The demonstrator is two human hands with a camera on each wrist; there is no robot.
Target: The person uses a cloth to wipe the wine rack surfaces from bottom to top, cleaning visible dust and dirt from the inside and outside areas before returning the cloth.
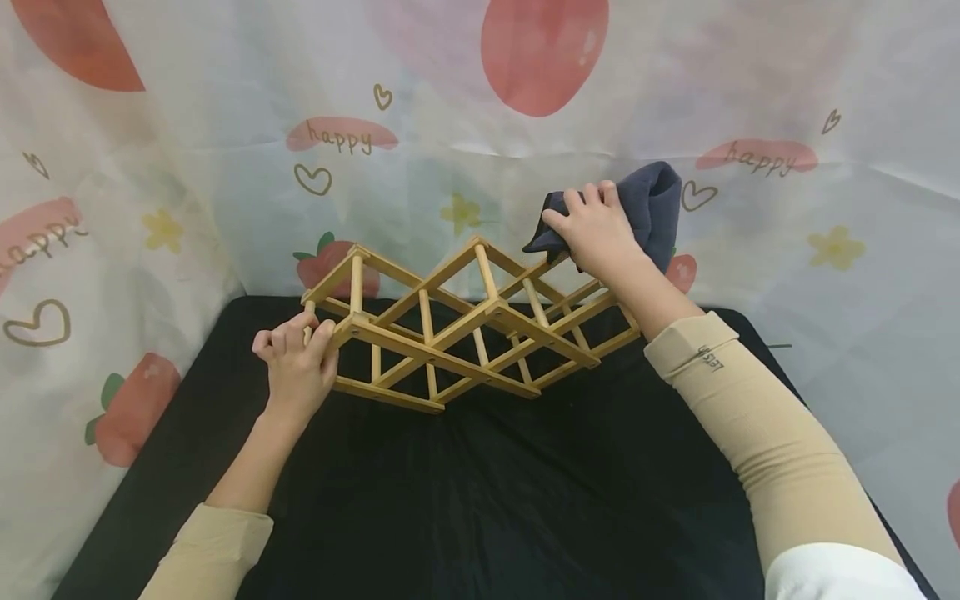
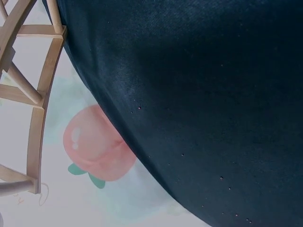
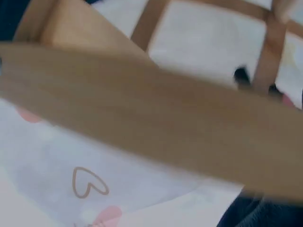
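A wooden lattice rack [image 1: 492, 310], built of crossed slats and round dowels like a folding wine rack, stretches across the middle of the head view. My left hand [image 1: 296, 367] grips its left end, fingers curled over the end bar. At the rack's far right end, my right hand [image 1: 600, 233] holds a folded dark blue cloth [image 1: 654, 208] against the upper slats. The cloth covers part of that end. In the left wrist view, slats [image 2: 35, 132] show along the left edge. A blurred slat [image 3: 156, 113] fills the middle of the right wrist view, with the cloth [image 3: 267, 215] at the bottom right.
Beneath the rack spreads a table [image 1: 487, 500] under a black cover, its far edge just behind the rack. A white printed curtain [image 1: 420, 50] with fruit, hearts and "happy" lettering hangs close behind and at both sides.
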